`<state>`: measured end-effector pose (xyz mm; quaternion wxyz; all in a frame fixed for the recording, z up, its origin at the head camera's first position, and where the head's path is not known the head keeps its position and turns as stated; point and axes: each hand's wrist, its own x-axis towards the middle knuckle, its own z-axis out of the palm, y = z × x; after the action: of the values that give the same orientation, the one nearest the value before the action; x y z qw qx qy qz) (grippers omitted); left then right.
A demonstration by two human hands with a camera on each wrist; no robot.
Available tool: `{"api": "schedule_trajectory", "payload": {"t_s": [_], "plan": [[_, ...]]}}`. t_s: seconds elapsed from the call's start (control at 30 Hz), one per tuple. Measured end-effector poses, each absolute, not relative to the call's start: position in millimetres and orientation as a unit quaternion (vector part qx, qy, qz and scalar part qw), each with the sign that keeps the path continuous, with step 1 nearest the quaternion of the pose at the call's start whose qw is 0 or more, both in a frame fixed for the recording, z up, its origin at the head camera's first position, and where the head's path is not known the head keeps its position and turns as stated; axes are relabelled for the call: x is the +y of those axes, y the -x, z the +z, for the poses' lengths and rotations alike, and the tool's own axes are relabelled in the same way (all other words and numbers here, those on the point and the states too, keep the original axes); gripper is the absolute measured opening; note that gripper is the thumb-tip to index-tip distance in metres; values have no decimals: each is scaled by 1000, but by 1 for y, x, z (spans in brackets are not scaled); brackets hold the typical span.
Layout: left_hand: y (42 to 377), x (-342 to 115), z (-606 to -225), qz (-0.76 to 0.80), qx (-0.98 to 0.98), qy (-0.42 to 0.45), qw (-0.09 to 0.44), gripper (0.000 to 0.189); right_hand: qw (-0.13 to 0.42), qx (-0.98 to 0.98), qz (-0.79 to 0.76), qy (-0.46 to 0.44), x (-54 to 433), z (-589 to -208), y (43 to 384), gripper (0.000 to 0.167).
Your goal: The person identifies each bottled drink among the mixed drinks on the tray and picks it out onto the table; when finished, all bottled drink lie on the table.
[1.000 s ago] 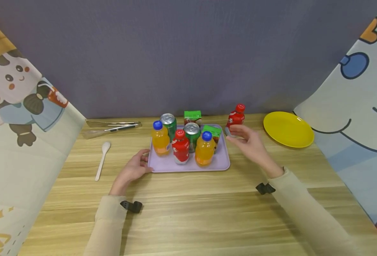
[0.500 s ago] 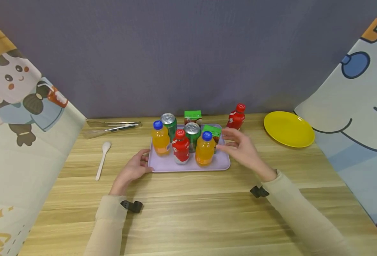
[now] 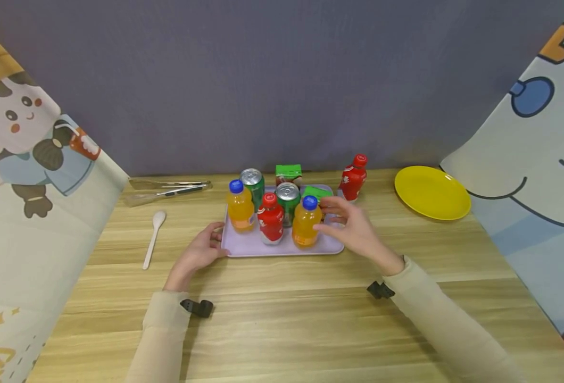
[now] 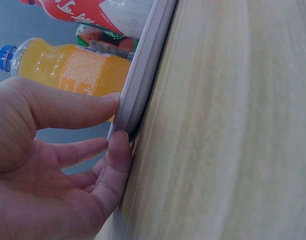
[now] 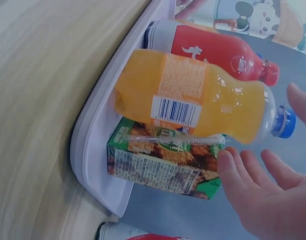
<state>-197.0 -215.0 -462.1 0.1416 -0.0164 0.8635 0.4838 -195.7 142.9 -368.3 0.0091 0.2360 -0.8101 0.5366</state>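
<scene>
The left hand [image 3: 200,251] pinches the left edge of a lilac tray [image 3: 243,249], its thumb on the rim [image 4: 126,107] in the left wrist view. On the tray stand two orange juice bottles with blue caps, a red bottle [image 3: 271,226], two green cans [image 3: 288,199] and a drink carton [image 3: 316,192]. The right hand [image 3: 351,226] is over the tray's right side, thumb and fingers spread beside the right orange juice bottle [image 3: 305,230]. In the right wrist view its fingers are apart from that bottle's cap and close to the carton [image 5: 163,162].
Behind the tray stands another green-topped carton [image 3: 288,173]. A second red bottle [image 3: 353,181] stands off the tray at its back right. Farther right lies a yellow plate [image 3: 432,192]. Tongs [image 3: 176,190] and a white spoon [image 3: 154,239] lie to the left.
The right hand has moved left from beside the off-tray red bottle to the right orange juice bottle. The red bottle stays standing there. The left hand has kept its place.
</scene>
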Motion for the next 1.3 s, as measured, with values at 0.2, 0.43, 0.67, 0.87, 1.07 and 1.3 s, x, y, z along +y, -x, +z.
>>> {"api": "schedule_trajectory", "payload": {"t_s": [0.2,0.43,0.67,0.87,1.07,1.3], "plan": [[196,-216,-463,486,863,11,140,75,17,-812,531,-240,136,-369,193,54],[195,-216,-461,487,862,15,142,76,22,-819,522,-238,131,-369,191,56],[196,-215,-461,487,861,17,143,76,35,-823,514,-238,128,-378,194,60],[196,-215,-461,488,861,15,142,76,58,-827,500,-249,132,-413,213,69],[196,-215,-460,484,863,16,143,76,75,-836,478,-260,128,-417,213,69],[196,-214,-460,485,863,14,143,76,80,-839,475,-253,128,-421,215,65]]}}
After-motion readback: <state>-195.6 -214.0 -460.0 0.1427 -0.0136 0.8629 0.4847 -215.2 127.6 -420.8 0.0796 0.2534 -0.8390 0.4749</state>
